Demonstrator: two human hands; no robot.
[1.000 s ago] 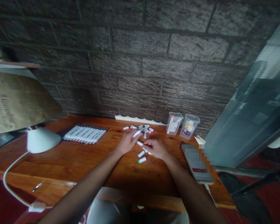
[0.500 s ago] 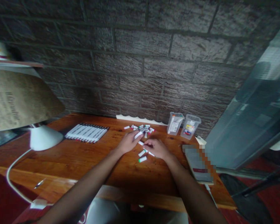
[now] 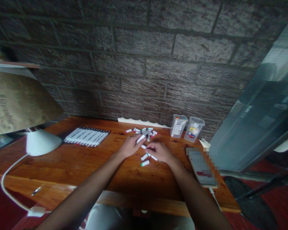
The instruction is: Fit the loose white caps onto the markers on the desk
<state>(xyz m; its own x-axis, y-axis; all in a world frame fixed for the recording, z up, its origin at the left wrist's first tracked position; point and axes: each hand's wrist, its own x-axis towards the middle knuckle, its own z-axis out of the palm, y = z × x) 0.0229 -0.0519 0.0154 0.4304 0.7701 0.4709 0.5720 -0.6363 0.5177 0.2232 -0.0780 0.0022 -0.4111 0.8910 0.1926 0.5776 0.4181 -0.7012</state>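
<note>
My left hand (image 3: 131, 146) is closed around a short white marker cap (image 3: 141, 138), held between thumb and fingers. Close beside it, my right hand (image 3: 160, 151) is curled in a pinch low over the table; what its fingertips grip is hidden. Against that hand lies a slim white piece (image 3: 154, 157), and another small white piece (image 3: 143, 147) sits between the two hands. Just below are two white caps with green ends, one (image 3: 144, 157) above the other (image 3: 145, 163). Beyond my fingers is a loose pile of similar caps (image 3: 148, 133) with green, red and pink ends.
A row of white markers (image 3: 86, 136) lies at left beside a lamp (image 3: 43, 142). Two clear plastic containers (image 3: 179, 127) stand at the back right, near a brick wall. A blurred-out device (image 3: 203, 167) with a cable lies at right. A pen (image 3: 36, 190) rests near the front left edge.
The whole view has shifted slightly, so things sit a little further left. The cap in my left hand has tilted slightly; both hands stay in nearly the same place.
</note>
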